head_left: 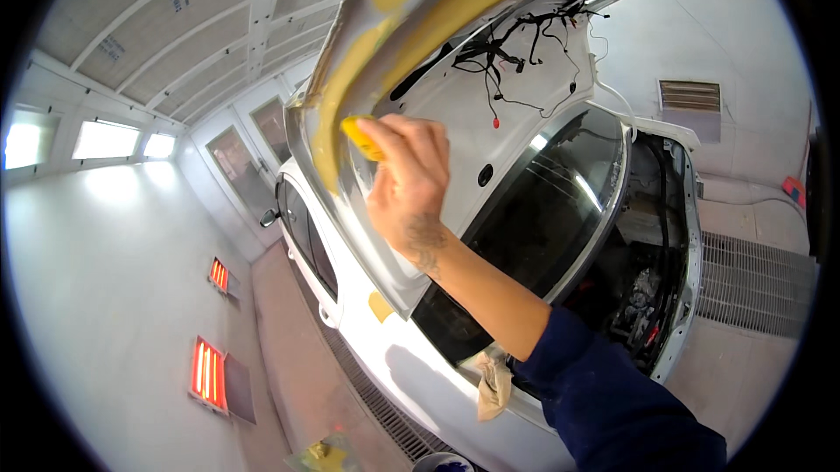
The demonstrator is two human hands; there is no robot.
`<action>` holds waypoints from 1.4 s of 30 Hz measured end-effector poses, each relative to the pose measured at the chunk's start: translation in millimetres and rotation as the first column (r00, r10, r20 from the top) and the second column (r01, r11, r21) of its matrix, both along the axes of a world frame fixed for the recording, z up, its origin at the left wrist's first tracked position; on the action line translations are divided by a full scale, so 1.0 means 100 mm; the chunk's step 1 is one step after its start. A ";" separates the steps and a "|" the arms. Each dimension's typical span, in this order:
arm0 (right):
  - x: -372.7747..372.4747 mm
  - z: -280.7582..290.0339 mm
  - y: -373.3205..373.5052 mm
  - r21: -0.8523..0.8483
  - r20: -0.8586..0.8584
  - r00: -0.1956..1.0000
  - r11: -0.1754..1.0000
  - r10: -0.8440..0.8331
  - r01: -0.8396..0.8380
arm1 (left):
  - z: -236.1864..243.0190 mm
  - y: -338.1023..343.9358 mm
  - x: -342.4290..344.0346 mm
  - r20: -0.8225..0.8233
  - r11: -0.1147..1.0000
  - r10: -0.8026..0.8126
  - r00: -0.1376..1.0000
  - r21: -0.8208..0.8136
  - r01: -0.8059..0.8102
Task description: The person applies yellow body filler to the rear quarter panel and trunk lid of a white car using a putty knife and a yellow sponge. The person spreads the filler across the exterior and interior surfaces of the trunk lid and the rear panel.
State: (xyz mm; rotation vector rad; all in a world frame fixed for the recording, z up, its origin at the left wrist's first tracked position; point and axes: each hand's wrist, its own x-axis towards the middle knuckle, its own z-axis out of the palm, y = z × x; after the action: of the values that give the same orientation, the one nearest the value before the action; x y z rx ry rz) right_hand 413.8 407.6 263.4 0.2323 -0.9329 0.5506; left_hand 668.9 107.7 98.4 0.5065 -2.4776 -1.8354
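My right hand [407, 170] grips a small yellow flat block or spreader [360, 136] against the edge of the raised grey-white car panel [516, 131], whose outer band carries yellow filler [332, 139]. Dark wiring [516, 43] with a red connector [496, 122] hangs from the panel's inner face. The white car body [402, 371] lies below, with another yellow patch [380, 306] and a crumpled beige paper or cloth [493, 384] near the dark glass [534, 218]. My left hand is out of view.
The open engine bay [647, 279] is at right, beside a floor grate [757, 284]. Red glowing heaters [208, 374] sit on the left wall. A palette with yellow paste [325, 456] and a bucket [442, 463] are at the bottom edge. Booth doors [241, 179] stand behind.
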 end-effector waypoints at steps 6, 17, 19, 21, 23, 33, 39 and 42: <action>0.31 -0.08 0.27 0.139 -0.168 0.789 0.778 -0.591 0.613 | -0.20 -0.19 -0.13 0.039 0.989 -0.090 0.995 0.121 0.085; 0.22 -0.05 0.57 0.279 -0.104 0.554 0.510 -0.826 0.814 | -0.21 -0.23 -0.47 0.159 0.973 -0.225 0.961 0.088 0.214; 0.27 -0.04 0.51 0.277 -0.091 0.560 0.520 -0.823 0.808 | -0.21 -0.28 -0.53 0.138 0.968 -0.249 0.959 0.063 0.242; 0.27 0.02 0.45 0.213 -0.187 0.538 0.500 -0.822 0.839 | -0.19 -0.26 -0.61 0.111 0.954 -0.276 0.955 0.153 0.258; 0.28 0.16 0.46 0.220 -0.205 0.485 0.442 -0.850 0.869 | -0.17 -0.26 -0.68 0.084 0.938 -0.304 0.949 0.202 0.282; 0.44 0.08 0.28 0.346 -0.010 0.482 0.449 -0.876 0.824 | -0.25 -0.40 -1.04 0.070 0.887 -0.426 0.902 0.231 0.401; 0.49 0.05 0.21 0.490 0.172 0.425 0.451 -0.889 0.746 | -0.40 -0.46 -1.20 0.055 0.844 -0.510 0.859 0.226 0.486; 0.94 -0.23 0.32 0.469 0.355 0.605 0.696 -0.713 0.544 | -0.38 -0.36 -1.17 0.046 0.839 -0.515 0.856 0.231 0.493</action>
State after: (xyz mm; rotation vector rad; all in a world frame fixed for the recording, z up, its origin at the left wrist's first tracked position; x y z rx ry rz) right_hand 508.2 439.9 240.8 0.0107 -1.5476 -0.2522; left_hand 551.7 71.7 60.9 -0.0775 -2.6896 -2.3254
